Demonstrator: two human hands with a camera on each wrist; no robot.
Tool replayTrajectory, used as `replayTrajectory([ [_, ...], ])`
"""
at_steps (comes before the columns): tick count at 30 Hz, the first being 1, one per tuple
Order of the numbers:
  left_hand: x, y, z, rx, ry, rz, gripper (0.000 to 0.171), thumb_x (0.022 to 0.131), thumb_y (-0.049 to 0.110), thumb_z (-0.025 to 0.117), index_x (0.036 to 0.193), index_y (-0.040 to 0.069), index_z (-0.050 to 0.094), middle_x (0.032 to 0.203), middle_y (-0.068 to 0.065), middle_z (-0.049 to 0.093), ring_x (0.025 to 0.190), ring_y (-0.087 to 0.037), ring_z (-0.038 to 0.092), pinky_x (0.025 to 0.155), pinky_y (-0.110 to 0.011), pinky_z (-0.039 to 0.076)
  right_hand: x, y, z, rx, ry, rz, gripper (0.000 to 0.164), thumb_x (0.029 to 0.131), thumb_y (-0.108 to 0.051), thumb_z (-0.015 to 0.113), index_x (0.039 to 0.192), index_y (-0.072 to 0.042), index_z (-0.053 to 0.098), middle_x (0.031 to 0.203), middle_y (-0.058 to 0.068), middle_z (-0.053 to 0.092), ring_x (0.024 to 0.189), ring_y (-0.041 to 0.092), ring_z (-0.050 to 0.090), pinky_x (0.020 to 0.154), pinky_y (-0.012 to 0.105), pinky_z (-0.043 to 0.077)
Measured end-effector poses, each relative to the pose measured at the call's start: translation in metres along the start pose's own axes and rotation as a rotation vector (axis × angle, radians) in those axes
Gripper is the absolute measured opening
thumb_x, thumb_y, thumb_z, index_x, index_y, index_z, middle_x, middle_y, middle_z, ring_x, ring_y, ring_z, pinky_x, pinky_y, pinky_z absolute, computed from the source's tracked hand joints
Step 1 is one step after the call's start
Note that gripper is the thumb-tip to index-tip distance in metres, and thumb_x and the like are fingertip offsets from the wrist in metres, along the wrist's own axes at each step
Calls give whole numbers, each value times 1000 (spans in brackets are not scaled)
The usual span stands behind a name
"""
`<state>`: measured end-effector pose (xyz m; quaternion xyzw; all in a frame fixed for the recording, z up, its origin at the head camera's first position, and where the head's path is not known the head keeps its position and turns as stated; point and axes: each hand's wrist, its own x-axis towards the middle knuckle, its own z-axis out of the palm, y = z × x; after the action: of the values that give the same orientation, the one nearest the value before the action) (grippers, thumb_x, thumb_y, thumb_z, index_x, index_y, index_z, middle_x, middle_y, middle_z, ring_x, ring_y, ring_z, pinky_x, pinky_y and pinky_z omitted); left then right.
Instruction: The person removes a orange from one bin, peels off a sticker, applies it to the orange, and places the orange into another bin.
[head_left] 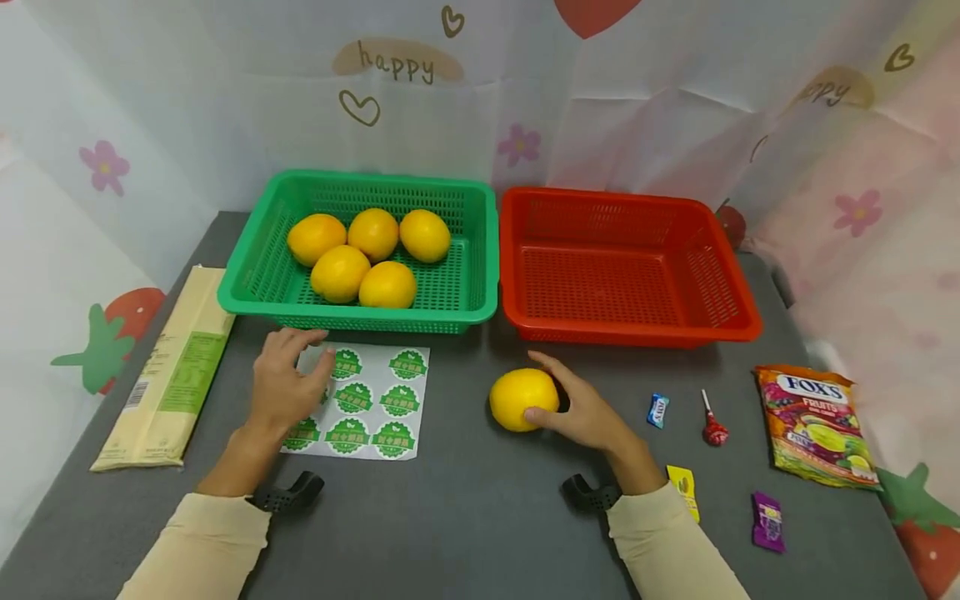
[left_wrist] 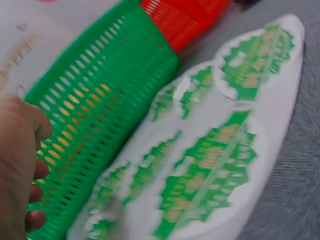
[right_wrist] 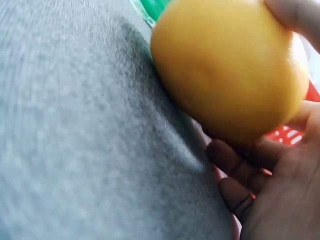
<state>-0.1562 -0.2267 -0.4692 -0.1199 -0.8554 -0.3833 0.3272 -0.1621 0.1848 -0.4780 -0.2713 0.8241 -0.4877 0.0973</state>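
Observation:
My right hand (head_left: 581, 408) holds a yellow-orange orange (head_left: 521, 400) between thumb and fingers, low over the grey table in front of the red basket. In the right wrist view the orange (right_wrist: 227, 65) has the thumb on one side and the curled fingers beneath it. My left hand (head_left: 288, 375) is over the left edge of a white sheet of round green stickers (head_left: 420, 375), holding nothing. Its fingers are loosely bent near the front wall of the green basket (head_left: 360, 319). In the left wrist view the sticker sheet (left_wrist: 272, 145) looks blurred.
Several oranges (head_left: 375, 233) lie in the green basket. Beside it stands a red basket (head_left: 630, 329). A cream-coloured package (head_left: 168, 367) lies at the left. To the right are a candy bag (head_left: 817, 425), a lollipop (head_left: 714, 429) and small wrapped candies (head_left: 767, 522).

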Motion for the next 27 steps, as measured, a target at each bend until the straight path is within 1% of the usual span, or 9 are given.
replayTrajectory([
  [2,-5,-5,9,-12,-52,-70,23,80,1,68,101,-7,69,94,-19,60,85,-34,48,71,-49,37,0,1,1,-24,-5,29,78,82,-32,78,146,-10,38,138,7,49,108,21,51,92,49,41],
  [5,-11,-13,17,-12,-111,-158,29,80,4,67,107,-6,68,105,-21,57,91,-37,46,76,-55,36,0,5,2,-34,11,22,79,75,-31,84,138,-9,43,129,4,53,104,22,53,89,48,42],
  [7,-15,-17,21,-10,-138,-194,32,81,6,66,111,-5,67,110,-23,54,95,-39,44,79,-57,35,-1,6,3,-30,36,12,79,71,-29,88,134,-11,44,127,4,53,104,22,53,89,48,42],
  [10,-17,-20,24,-5,-153,-226,34,82,7,66,114,-4,66,113,-23,52,98,-39,42,82,-57,34,-1,8,3,-25,68,-4,80,69,-27,90,131,-14,42,125,3,52,105,21,52,91,47,42],
  [13,-14,-18,28,4,-179,-231,36,82,7,65,117,-6,65,115,-24,51,99,-40,40,83,-57,33,-2,7,0,-30,94,-21,81,68,-24,90,131,-14,41,126,4,52,107,21,51,92,48,41],
  [16,-10,-17,31,24,-234,-223,40,83,7,63,120,-10,62,119,-26,48,100,-42,38,85,-58,29,-2,6,-2,-36,104,-25,83,68,-22,90,132,-13,40,127,5,52,107,22,51,92,48,40],
  [19,-9,-17,32,44,-279,-206,41,84,6,62,121,-12,60,120,-29,46,101,-43,36,85,-58,25,-2,6,-2,-27,100,-16,83,68,-22,90,133,-12,40,128,5,51,108,22,51,92,48,40],
  [21,-11,-18,32,54,-289,-199,39,84,6,63,118,-12,62,119,-28,46,100,-44,36,83,-58,23,-2,6,-1,-22,92,-12,83,68,-22,90,133,-11,40,128,4,51,108,22,51,92,49,40],
  [27,-15,-20,31,68,-269,-208,21,84,0,60,102,-7,68,112,-26,49,99,-43,38,81,-57,25,-2,6,1,-13,81,0,82,68,-21,90,133,-14,40,127,4,52,107,23,51,92,48,40],
])
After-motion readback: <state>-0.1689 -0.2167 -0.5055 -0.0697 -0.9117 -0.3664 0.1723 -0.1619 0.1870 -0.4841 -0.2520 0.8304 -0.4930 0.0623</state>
